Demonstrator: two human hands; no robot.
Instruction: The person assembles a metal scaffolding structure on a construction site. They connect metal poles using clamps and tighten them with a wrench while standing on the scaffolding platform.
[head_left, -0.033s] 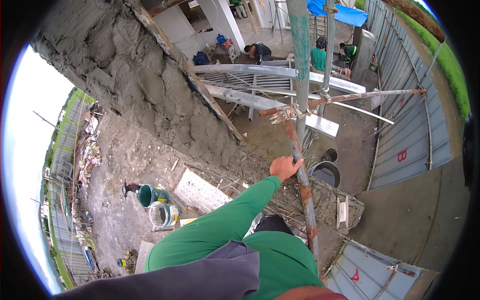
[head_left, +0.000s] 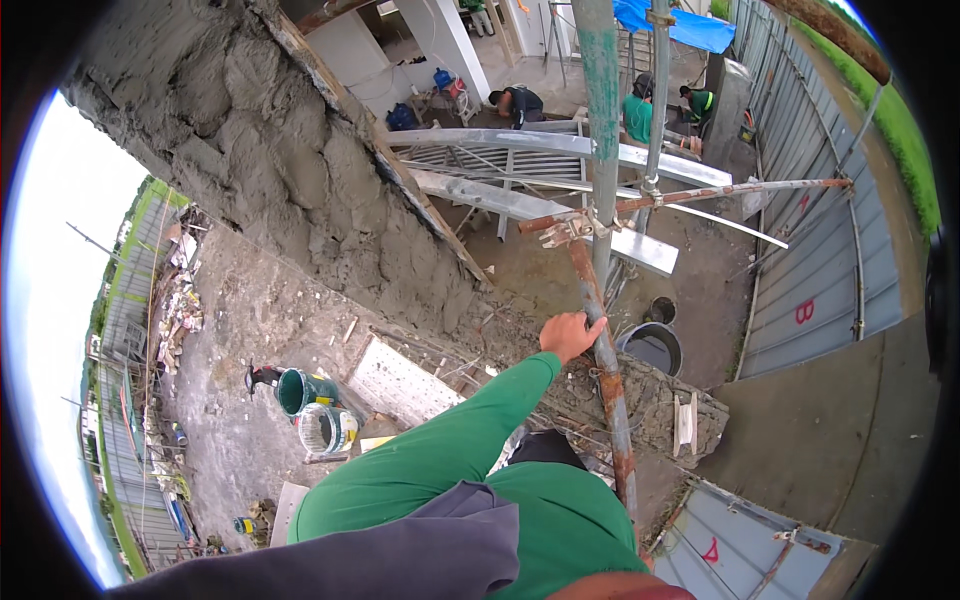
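Observation:
My left hand [head_left: 571, 337] comes in on a green sleeve and is closed on a rusty scaffold pipe [head_left: 612, 405], its fingers partly hidden behind. The pipe slants down from a clamp [head_left: 566, 232], close to a green-painted upright pole [head_left: 604, 130]. Below the hand runs a rough concrete ledge [head_left: 655, 392] with a white spool [head_left: 686, 423] lying on it. Up and to the left rises a sloping face of wet, uneven mortar [head_left: 290, 160], edged by a wooden board [head_left: 375, 140]. My right hand does not show.
A rusty crossbar [head_left: 740, 190] reaches right. Far below stand a round tub of liquid [head_left: 652, 348], several buckets [head_left: 293, 392] and long metal beams [head_left: 540, 205]. People [head_left: 518, 104] crouch at the back. Corrugated metal fencing [head_left: 800, 270] lines the right side.

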